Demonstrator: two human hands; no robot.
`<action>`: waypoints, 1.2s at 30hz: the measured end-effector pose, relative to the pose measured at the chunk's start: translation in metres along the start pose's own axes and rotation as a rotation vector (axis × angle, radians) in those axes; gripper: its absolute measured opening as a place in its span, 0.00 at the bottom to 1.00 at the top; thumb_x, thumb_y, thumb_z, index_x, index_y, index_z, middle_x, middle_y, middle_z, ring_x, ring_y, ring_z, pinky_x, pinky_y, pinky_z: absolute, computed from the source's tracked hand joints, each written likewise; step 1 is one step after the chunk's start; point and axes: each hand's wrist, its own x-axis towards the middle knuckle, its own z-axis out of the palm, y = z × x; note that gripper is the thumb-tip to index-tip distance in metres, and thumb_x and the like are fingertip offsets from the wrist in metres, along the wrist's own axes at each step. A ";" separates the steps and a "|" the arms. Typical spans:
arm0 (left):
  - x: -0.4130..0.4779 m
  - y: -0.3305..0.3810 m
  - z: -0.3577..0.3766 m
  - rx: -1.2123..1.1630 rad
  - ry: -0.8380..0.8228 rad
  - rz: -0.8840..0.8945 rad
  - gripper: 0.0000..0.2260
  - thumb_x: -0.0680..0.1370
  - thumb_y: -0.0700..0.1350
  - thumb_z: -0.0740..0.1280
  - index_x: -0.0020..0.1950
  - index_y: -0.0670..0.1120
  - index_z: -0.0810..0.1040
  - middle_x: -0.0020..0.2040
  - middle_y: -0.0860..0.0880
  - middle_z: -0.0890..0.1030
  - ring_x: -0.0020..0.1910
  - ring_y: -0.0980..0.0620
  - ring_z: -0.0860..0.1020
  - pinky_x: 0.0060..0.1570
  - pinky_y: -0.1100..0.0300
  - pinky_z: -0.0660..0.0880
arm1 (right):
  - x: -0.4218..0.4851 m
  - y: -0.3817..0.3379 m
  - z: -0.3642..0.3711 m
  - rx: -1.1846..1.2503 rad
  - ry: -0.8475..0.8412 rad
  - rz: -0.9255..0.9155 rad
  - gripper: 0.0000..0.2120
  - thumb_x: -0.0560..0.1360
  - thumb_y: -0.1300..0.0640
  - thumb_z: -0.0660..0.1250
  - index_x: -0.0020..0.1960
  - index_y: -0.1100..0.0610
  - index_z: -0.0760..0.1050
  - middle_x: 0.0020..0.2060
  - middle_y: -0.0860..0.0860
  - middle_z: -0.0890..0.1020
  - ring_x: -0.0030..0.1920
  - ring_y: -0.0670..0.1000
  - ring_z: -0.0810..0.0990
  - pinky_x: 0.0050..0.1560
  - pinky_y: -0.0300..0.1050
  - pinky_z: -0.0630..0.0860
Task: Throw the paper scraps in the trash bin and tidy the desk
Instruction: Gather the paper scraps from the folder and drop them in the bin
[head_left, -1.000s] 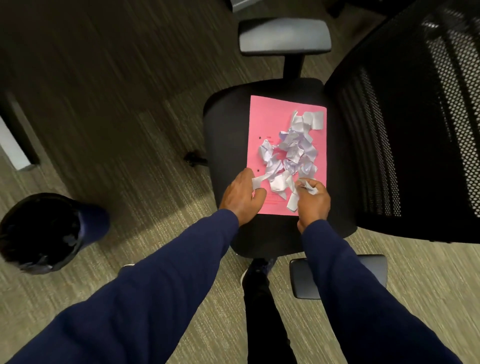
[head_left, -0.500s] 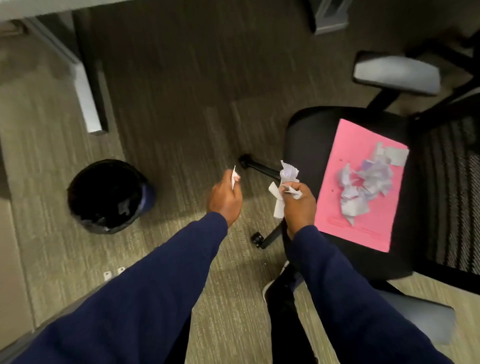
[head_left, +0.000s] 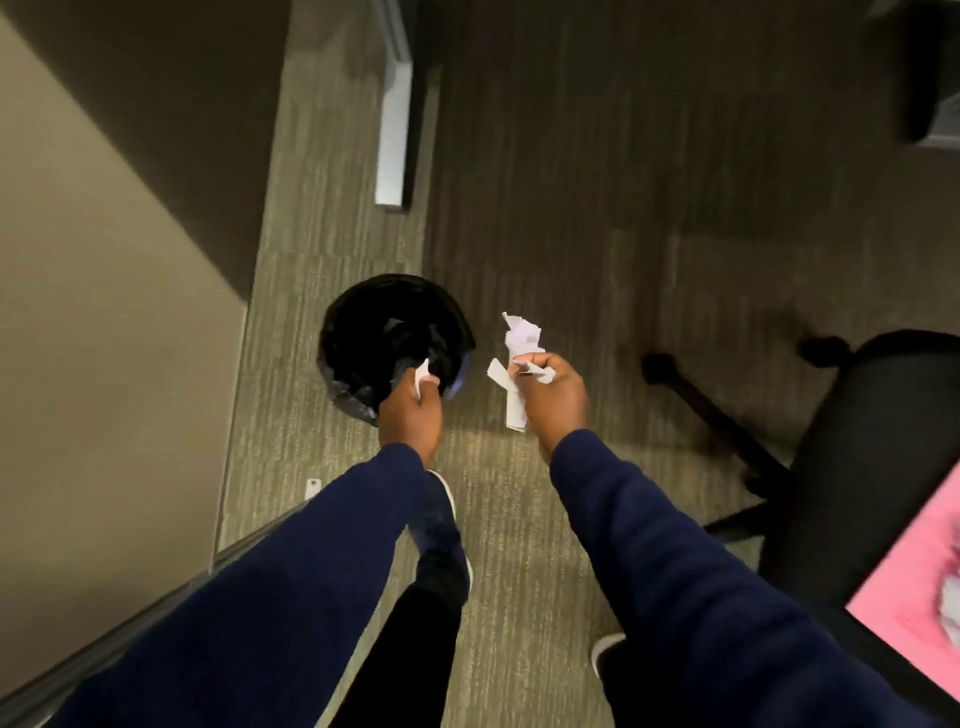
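A round black trash bin (head_left: 363, 322) with a dark liner stands on the carpet ahead. My left hand (head_left: 410, 415) hovers over its near right rim, fingers closed on a small white paper scrap (head_left: 422, 375). My right hand (head_left: 550, 397) is just to the right of the bin, gripping a bunch of crumpled white paper scraps (head_left: 519, 343) that stick out above and below the fist. At the right edge, a pink sheet (head_left: 914, 587) lies on the black chair seat, with more scraps (head_left: 951, 597) on it, blurred.
The office chair (head_left: 857, 467) and its wheeled base legs (head_left: 711, 410) stand to the right. A beige desk surface (head_left: 104, 364) fills the left side. A white desk leg (head_left: 392, 130) stands beyond the bin. My shoes (head_left: 441, 519) are on the carpet below.
I have turned left from the chair toward the bin. Both hands, each carrying scraps taken from the pink sheet, have travelled to the bin; the left hand is now over its rim.
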 end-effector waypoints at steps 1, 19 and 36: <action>0.013 -0.010 -0.009 -0.026 0.019 -0.038 0.14 0.83 0.47 0.58 0.62 0.45 0.78 0.54 0.45 0.82 0.51 0.44 0.78 0.50 0.56 0.71 | 0.007 0.001 0.023 -0.014 -0.030 0.013 0.05 0.75 0.60 0.72 0.42 0.51 0.80 0.47 0.50 0.85 0.48 0.52 0.83 0.53 0.50 0.80; 0.161 -0.102 -0.015 -0.348 -0.027 -0.415 0.08 0.81 0.53 0.62 0.55 0.50 0.73 0.36 0.47 0.75 0.25 0.54 0.68 0.21 0.65 0.64 | 0.118 0.076 0.204 -0.219 -0.145 0.310 0.04 0.72 0.55 0.71 0.42 0.53 0.77 0.37 0.50 0.79 0.39 0.51 0.79 0.43 0.45 0.76; 0.155 -0.096 -0.025 -0.384 0.015 -0.309 0.28 0.80 0.65 0.55 0.74 0.50 0.68 0.70 0.51 0.73 0.68 0.47 0.73 0.68 0.43 0.72 | 0.104 0.065 0.200 0.125 -0.313 0.365 0.27 0.76 0.42 0.70 0.70 0.53 0.71 0.64 0.52 0.79 0.60 0.52 0.78 0.58 0.50 0.78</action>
